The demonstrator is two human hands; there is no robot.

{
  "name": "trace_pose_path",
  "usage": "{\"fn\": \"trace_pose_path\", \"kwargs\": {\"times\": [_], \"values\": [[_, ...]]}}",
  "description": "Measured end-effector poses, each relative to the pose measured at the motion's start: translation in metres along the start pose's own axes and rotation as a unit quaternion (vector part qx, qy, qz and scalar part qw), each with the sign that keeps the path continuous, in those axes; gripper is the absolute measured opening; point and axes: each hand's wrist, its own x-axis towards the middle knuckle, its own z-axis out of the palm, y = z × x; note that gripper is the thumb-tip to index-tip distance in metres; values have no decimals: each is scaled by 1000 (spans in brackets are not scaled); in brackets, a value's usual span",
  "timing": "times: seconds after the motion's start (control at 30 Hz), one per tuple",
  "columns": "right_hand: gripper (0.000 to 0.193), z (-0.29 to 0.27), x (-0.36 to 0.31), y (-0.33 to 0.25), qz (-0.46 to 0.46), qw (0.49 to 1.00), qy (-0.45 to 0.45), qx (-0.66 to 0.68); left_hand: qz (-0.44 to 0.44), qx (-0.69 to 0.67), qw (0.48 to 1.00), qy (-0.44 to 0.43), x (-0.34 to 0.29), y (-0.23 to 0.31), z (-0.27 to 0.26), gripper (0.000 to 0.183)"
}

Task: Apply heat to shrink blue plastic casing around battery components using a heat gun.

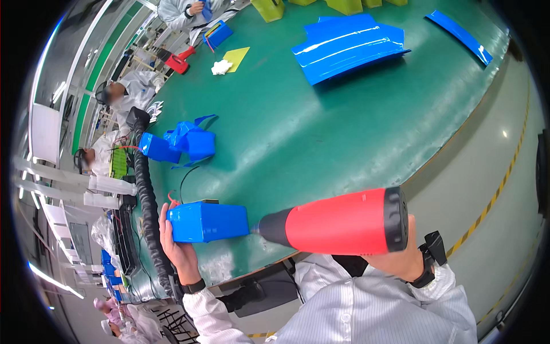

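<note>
My left hand (pixel 182 256) is at the left end of a blue shrink-wrapped battery pack (pixel 213 222), its fingers along the end face and its palm below the near corner. The pack lies near the table's front edge, a red wire showing behind my fingertips. My right hand (pixel 401 259) holds a red heat gun (pixel 338 222), which hides most of its fingers. The gun's dark nozzle points left, close to the pack's right end; I cannot tell whether they touch.
On the green table (pixel 275 132) lie two blue-wrapped packs (pixel 195 143), flat blue film sleeves (pixel 352 49), a blue strip (pixel 458 37) and a yellow sheet (pixel 236 58). Another red heat gun (pixel 175 60) rests at the far left. A black ribbed hose (pixel 147 198) runs along the left edge, with co-workers beyond.
</note>
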Motion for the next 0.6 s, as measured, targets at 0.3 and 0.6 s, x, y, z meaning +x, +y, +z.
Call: {"fn": "trace_pose_path", "kwargs": {"times": [0.3,0.6], "values": [[35,13,-14,6,-52,997,-31,-55,5,-57,994,-94,28,-10,1,52],[26,16,1,-7,-10,999,38,-26,12,-54,994,-95,31,-11,2,52]]}}
